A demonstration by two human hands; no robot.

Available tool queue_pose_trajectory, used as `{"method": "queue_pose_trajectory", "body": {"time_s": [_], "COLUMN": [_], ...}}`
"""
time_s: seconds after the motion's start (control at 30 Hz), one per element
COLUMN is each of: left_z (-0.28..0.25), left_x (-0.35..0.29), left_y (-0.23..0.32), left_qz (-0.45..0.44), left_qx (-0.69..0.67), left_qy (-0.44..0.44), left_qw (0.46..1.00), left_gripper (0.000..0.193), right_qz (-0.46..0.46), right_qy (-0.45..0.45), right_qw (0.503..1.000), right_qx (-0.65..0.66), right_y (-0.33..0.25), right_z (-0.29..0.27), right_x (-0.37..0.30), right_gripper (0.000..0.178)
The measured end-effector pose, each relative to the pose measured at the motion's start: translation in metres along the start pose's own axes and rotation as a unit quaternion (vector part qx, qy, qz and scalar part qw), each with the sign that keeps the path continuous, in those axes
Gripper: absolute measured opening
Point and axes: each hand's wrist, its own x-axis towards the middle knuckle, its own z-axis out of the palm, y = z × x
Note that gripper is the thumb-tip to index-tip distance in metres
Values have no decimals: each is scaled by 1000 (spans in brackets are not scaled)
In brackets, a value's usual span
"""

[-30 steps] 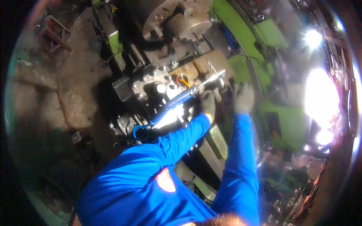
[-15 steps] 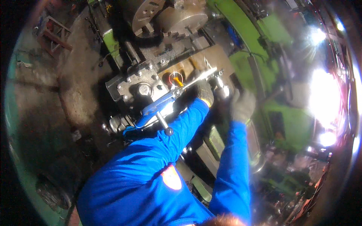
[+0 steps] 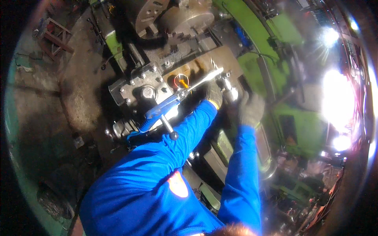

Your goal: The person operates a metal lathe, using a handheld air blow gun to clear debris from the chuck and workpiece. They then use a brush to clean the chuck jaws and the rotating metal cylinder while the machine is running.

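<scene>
We see a green machine [image 3: 249, 65] with a brown plate [image 3: 226, 57] and a bolted block [image 3: 136, 88]. A blue-handled tool [image 3: 162, 108] crosses the block's near edge, its tip over the plate's near right corner. Our gloved right hand [image 3: 252, 110] and partly hidden left hand [image 3: 214, 93] flank a shiny cylinder [image 3: 231, 91]; we cannot tell whether either grips.

A brown plate [image 3: 230, 58] on the lathe [image 3: 188, 20] carries a twist drill bit [image 3: 214, 63] and a thin red-and-white ring [image 3: 175, 81] around a yellow piece [image 3: 184, 83].

A shiny cylinder [image 3: 232, 93] narrows the gap between left grip [image 3: 214, 94] and right grip [image 3: 252, 109].
</scene>
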Motion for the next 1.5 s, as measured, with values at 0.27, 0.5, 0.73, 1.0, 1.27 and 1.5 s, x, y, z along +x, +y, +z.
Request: {"method": "queue_pose_trajectory", "body": {"time_s": [0.27, 0.5, 0.73, 1.0, 1.27, 1.5], "left_z": [-5, -17, -20, 19, 42, 65], "left_x": [22, 45, 66, -13, -68, -99], "left_y": [5, 2, 14, 46, 61, 61], "left_qz": [-4, -32, -80, 183, 210, 197], "left_qx": [88, 65, -5, 170, 311, 381], "left_qy": [15, -42, -21, 10, -22, -84], "left_qw": [996, 996, 997, 968, 927, 900], "left_gripper": [29, 25, 29, 36, 40, 24], "right_qz": [-11, -15, -7, -10, -10, 0], "right_qy": [2, 10, 6, 22, 32, 16], "right_qw": [1000, 999, 1000, 998, 997, 998], "right_qx": [17, 36, 28, 62, 63, 60], "right_y": [-1, -1, -2, 0, 5, -2], "right_z": [2, 3, 1, 2, 7, -1], "right_x": [1, 2, 1, 1, 1, 0], "right_gripper": [34, 32, 31, 30, 27, 29]}}
